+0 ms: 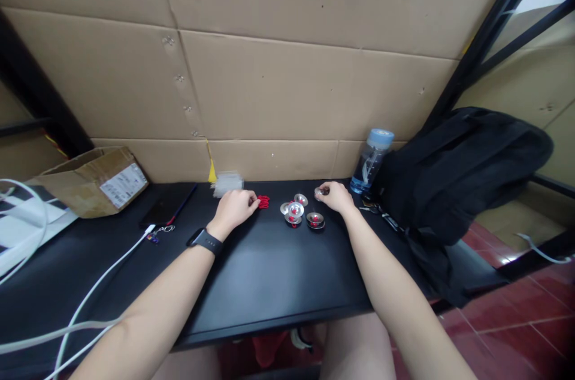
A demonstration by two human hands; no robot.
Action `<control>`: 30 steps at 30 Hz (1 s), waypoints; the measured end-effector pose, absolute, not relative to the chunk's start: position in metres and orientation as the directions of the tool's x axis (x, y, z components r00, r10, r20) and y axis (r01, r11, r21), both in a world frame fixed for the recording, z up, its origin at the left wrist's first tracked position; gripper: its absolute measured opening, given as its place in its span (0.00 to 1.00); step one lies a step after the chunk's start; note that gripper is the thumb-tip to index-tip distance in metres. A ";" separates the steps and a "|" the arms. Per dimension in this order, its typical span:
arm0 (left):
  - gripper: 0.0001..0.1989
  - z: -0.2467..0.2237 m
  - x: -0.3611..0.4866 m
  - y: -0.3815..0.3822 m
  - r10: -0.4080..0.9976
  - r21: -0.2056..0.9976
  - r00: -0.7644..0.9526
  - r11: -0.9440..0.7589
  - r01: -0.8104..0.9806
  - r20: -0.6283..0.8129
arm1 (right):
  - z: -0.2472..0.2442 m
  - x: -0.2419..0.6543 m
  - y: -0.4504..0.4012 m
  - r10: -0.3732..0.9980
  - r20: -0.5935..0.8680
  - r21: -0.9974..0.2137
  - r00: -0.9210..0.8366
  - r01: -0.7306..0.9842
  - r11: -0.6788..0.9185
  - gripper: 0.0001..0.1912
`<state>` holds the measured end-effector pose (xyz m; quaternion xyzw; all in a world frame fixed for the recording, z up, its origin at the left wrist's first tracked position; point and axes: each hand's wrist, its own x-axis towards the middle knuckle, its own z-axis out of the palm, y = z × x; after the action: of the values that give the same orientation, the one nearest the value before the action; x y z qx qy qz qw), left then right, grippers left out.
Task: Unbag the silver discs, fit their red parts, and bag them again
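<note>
Several metal spools [295, 210] lie clustered on the black table [278, 272] between our hands, red showing inside, while a bunch of red strings [264, 202] suggests we have work left. Our right hand [338, 195] pinches another spool [318, 193]; our left hand [237, 207] is at the strings, whether gripping we cannot tell.

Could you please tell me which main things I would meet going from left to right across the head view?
Cardboard box, dark phone, left hand, red bundle, cluster of silver discs, right hand, water bottle, black backpack.
</note>
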<state>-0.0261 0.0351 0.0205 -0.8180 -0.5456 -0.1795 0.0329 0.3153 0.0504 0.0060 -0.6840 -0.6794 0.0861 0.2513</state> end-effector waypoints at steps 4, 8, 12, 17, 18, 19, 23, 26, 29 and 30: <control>0.12 0.019 -0.024 0.035 0.870 0.125 0.360 -0.420 0.899 0.336 | 0.007 0.315 0.049 0.985 0.171 -0.458 0.035 0.888 0.048 0.12; 0.11 0.021 -0.022 0.032 0.871 0.122 0.351 -0.413 0.903 0.345 | 0.008 0.316 0.050 0.975 0.224 -0.365 -0.006 0.927 0.090 0.14; 0.11 0.022 -0.020 0.030 0.853 0.125 0.352 -0.426 0.896 0.384 | 0.010 0.307 0.048 0.894 0.279 -0.357 -0.350 0.827 0.435 0.18; 0.12 0.023 -0.016 0.026 0.825 0.133 0.375 -0.466 0.875 0.424 | 0.010 0.283 0.040 0.816 0.188 -0.403 -0.547 0.714 0.572 0.20; 0.12 0.024 -0.015 0.025 0.819 0.137 0.383 -0.478 0.868 0.427 | 0.009 0.279 0.039 0.816 0.177 -0.410 -0.549 0.713 0.569 0.19; 0.12 0.023 -0.013 0.025 0.813 0.144 0.391 -0.490 0.860 0.431 | 0.009 0.277 0.038 0.820 0.175 -0.418 -0.545 0.713 0.563 0.18; 0.12 0.022 -0.008 0.023 0.787 0.202 0.424 -0.551 0.809 0.449 | 0.011 0.275 0.036 0.846 0.183 -0.452 -0.500 0.722 0.524 0.12; 0.11 0.022 -0.002 0.019 0.743 0.257 0.491 -0.637 0.727 0.454 | 0.014 0.277 0.038 0.857 0.221 -0.464 -0.466 0.722 0.513 0.08; 0.09 0.024 0.006 0.010 0.686 0.282 0.565 -0.715 0.640 0.458 | 0.016 0.275 0.039 0.851 0.295 -0.485 -0.434 0.699 0.525 0.08; 0.08 0.025 0.009 0.006 0.671 0.289 0.577 -0.731 0.618 0.465 | 0.017 0.272 0.038 0.844 0.319 -0.498 -0.431 0.681 0.536 0.10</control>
<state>0.0092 0.0062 0.0253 -0.8867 -0.3635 -0.2816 -0.0473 0.2724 0.0384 0.0172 -0.4580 -0.8326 0.1490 0.2733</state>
